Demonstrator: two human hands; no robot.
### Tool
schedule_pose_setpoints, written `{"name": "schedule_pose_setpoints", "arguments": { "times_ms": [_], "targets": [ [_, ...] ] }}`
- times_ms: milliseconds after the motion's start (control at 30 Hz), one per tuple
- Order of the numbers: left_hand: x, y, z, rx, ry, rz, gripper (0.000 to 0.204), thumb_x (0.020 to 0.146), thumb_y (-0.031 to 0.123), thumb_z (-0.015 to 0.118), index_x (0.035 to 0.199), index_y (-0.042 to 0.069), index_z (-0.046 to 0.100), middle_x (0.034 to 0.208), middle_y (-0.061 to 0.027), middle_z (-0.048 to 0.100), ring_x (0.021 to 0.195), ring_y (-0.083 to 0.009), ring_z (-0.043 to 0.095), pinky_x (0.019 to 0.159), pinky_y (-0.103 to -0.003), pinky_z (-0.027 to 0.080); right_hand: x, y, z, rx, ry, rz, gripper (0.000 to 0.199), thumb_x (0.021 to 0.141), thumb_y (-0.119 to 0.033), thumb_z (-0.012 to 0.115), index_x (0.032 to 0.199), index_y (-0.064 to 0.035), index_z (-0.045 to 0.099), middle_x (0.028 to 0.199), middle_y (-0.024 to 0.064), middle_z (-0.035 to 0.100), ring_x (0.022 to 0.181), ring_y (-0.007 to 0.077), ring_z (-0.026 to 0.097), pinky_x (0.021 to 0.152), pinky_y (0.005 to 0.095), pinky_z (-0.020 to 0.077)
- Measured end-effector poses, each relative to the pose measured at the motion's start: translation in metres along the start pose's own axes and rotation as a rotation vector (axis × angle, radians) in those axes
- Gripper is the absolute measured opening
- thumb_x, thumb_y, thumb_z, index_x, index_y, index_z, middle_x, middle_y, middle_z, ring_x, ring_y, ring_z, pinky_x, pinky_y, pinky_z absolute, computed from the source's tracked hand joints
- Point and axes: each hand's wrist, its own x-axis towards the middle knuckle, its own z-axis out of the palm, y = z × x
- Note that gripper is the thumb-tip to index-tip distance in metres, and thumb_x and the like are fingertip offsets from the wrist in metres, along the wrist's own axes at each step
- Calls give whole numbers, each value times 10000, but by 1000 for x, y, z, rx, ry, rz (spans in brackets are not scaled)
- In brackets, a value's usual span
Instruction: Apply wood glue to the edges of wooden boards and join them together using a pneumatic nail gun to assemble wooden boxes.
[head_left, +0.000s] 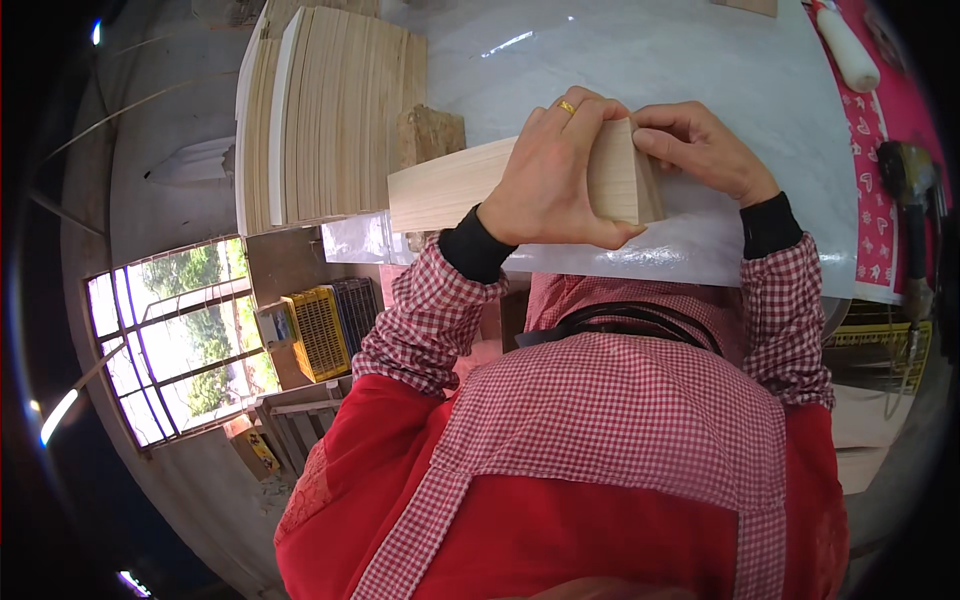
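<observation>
As the head view shows, the left hand (556,185) grips pale wooden boards (450,187) across their upper face — the right hand (705,152), fingers curled, touches their right end, its grip unclear — near the table's (640,60) front edge, beside a larger board stack (345,120).

The plank stack (345,120) lies left of the held wood (445,188), the cloth (873,215) right of it.
</observation>
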Motion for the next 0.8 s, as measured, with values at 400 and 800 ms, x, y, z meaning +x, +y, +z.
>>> {"name": "schedule_pose_setpoints", "arguments": {
  "times_ms": [400, 800],
  "targets": [
    [9, -1, 5, 14, 6, 41, 889, 500, 399, 871, 1226, 14, 532, 1138, -149, 553, 1020, -333, 570, 855, -405, 418, -1, 4, -3, 95, 86, -75, 336, 981, -317, 656, 1078, -1, 717, 905, -31, 642, 835, 63, 557, 736, 241, 469],
    [11, 6, 7, 21, 116, -3, 560, 425, 422, 777, 838, 50, 703, 918, -146, 678, 875, -353, 671, 722, -470, 532, -36, 0, -2, -148, 92, 79, 919, 773, -319, 817, 1491, 29, 360, 1456, 141, 469, 1346, 249, 463, 1134, 370, 333]
  ]
}}
